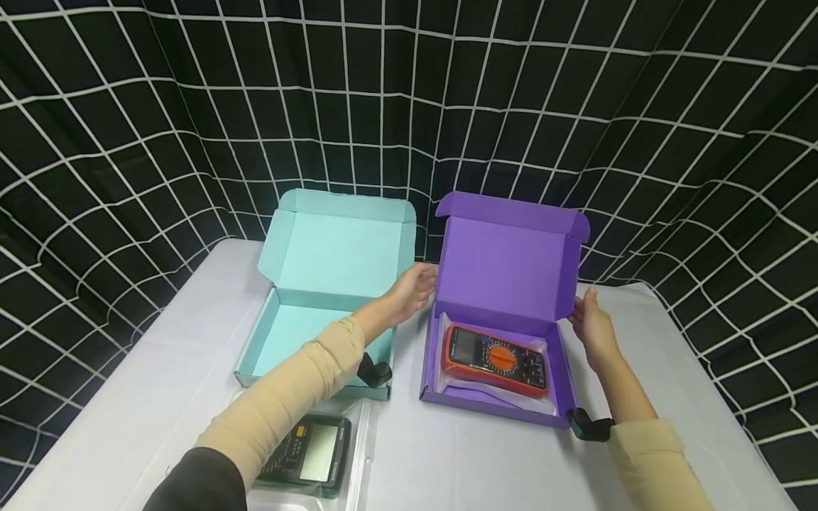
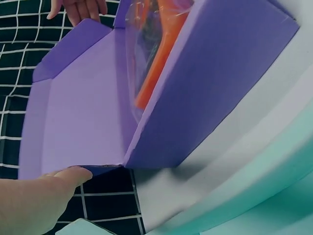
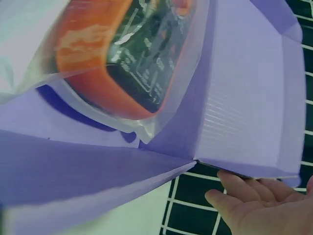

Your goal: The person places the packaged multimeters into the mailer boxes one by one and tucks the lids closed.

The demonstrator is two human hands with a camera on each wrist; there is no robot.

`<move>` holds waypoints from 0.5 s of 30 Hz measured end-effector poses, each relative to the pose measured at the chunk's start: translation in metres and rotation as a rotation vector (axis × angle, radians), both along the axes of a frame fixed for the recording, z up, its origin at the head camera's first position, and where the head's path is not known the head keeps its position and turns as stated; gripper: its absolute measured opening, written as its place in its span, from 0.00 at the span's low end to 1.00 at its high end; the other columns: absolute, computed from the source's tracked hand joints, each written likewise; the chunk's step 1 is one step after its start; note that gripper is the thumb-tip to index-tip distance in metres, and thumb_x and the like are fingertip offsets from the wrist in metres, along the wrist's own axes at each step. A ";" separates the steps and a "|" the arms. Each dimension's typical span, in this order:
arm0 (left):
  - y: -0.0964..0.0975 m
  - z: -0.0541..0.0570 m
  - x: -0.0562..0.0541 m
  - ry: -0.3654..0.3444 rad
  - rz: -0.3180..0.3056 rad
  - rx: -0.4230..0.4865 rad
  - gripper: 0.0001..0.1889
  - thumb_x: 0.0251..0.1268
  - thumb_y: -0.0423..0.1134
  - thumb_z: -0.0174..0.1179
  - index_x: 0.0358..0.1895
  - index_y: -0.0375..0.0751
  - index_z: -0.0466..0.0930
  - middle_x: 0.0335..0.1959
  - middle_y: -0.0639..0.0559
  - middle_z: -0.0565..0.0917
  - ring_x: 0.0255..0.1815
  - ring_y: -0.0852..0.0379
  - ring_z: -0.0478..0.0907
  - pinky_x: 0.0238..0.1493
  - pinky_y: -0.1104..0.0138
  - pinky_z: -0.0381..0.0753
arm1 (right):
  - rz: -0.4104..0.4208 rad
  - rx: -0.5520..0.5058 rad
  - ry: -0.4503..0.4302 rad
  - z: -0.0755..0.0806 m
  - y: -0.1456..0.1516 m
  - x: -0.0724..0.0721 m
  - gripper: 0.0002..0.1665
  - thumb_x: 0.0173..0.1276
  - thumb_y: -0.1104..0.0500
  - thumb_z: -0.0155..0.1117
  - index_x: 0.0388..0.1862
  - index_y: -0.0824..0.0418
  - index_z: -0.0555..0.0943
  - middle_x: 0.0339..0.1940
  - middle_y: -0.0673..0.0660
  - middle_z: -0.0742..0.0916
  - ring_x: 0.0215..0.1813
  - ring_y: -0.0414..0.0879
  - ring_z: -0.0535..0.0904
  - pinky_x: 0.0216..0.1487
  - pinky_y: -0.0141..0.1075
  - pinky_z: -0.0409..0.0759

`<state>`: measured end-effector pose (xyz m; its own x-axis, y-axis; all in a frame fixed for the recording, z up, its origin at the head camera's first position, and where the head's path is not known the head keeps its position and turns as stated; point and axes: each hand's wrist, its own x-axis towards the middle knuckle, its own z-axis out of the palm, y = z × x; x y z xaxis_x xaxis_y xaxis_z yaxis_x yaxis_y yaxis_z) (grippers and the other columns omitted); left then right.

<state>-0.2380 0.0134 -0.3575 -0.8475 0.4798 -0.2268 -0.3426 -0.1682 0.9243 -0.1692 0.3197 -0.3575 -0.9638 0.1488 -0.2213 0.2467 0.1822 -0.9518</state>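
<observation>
A purple cardboard box (image 1: 508, 411) stands with its lid (image 1: 505, 262) raised. In its tray lies an orange-and-black multimeter (image 1: 495, 360) in a clear plastic bag (image 3: 146, 128), dial facing up. My left hand (image 1: 412, 292) is at the lid's left edge; in the left wrist view its thumb (image 2: 73, 175) lies along that edge. My right hand (image 1: 594, 326) is at the lid's right edge, thumb up. In the right wrist view its loosely extended fingers (image 3: 254, 190) touch the lid's side from behind.
An open turquoise box (image 1: 345, 248) stands left of the purple one, beneath my left forearm. In front of it, a dark green multimeter (image 1: 313, 454) lies in clear plastic packaging (image 1: 361, 454), partly hidden by my sleeve. Black grid-patterned cloth (image 1: 409, 106) hangs behind the white table (image 1: 486, 468).
</observation>
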 end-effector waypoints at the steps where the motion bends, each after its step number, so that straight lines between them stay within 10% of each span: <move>1: 0.000 -0.001 0.002 0.003 -0.011 -0.004 0.33 0.76 0.47 0.31 0.76 0.28 0.44 0.77 0.35 0.48 0.77 0.42 0.46 0.76 0.57 0.43 | 0.003 0.005 0.005 -0.001 0.001 0.001 0.48 0.74 0.38 0.08 0.74 0.76 0.39 0.74 0.74 0.48 0.76 0.63 0.44 0.76 0.47 0.40; 6: -0.002 -0.003 0.009 0.012 -0.057 -0.021 0.34 0.76 0.48 0.27 0.75 0.27 0.43 0.76 0.34 0.49 0.77 0.42 0.47 0.76 0.57 0.41 | 0.039 0.042 0.058 -0.005 0.005 0.014 0.50 0.73 0.37 0.05 0.73 0.79 0.44 0.72 0.74 0.52 0.74 0.61 0.50 0.76 0.49 0.41; 15: -0.008 -0.005 0.024 -0.002 -0.094 -0.027 0.34 0.76 0.47 0.25 0.74 0.24 0.44 0.76 0.31 0.50 0.76 0.41 0.48 0.76 0.56 0.42 | 0.126 -0.024 0.107 -0.013 0.013 0.035 0.56 0.70 0.34 0.04 0.70 0.83 0.46 0.66 0.71 0.58 0.51 0.21 0.73 0.74 0.56 0.32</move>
